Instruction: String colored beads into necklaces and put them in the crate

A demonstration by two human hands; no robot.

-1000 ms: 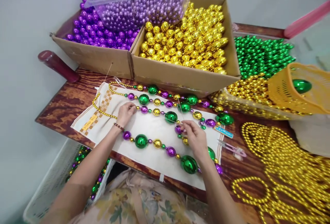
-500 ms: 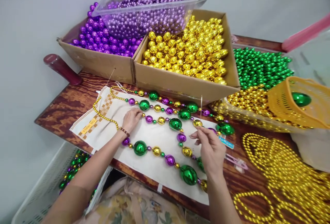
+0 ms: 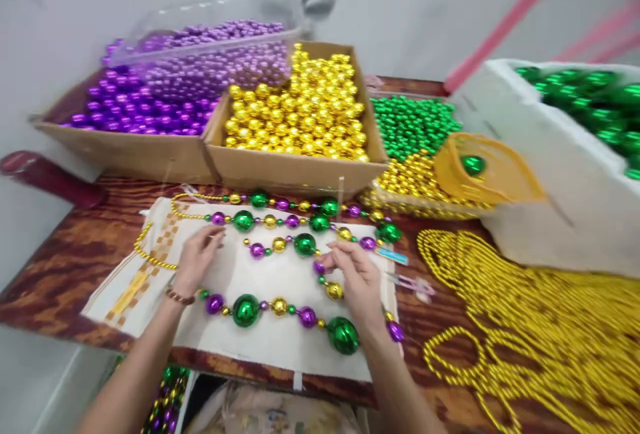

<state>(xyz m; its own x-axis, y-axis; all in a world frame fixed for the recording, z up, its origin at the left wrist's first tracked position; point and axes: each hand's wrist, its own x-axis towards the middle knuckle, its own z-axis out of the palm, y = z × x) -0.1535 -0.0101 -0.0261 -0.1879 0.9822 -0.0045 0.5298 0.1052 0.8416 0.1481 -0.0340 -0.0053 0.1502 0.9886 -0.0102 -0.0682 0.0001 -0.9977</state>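
A long string of green, gold and purple beads (image 3: 280, 221) lies looped on a white cloth (image 3: 240, 327) on the wooden table. My left hand (image 3: 197, 257) rests on the cloth at the left end of the middle row, its fingers pinched on the thread or strand there; motion blur smears them. My right hand (image 3: 353, 274) sits over the right side of the string, fingers pinched on a thin needle (image 3: 341, 194) that points upward.
Cardboard boxes of purple balls (image 3: 120, 101) and gold balls (image 3: 295, 111) stand behind. Green beads (image 3: 410, 124), an orange basket (image 3: 487, 171), a white foam box (image 3: 550, 174) and a heap of gold strands (image 3: 540, 327) fill the right. A maroon bottle (image 3: 45, 177) lies at the left.
The view has swung right and blurred, showing the white foam box. My left hand slid left along the cloth. My right hand dropped closer to the beads.
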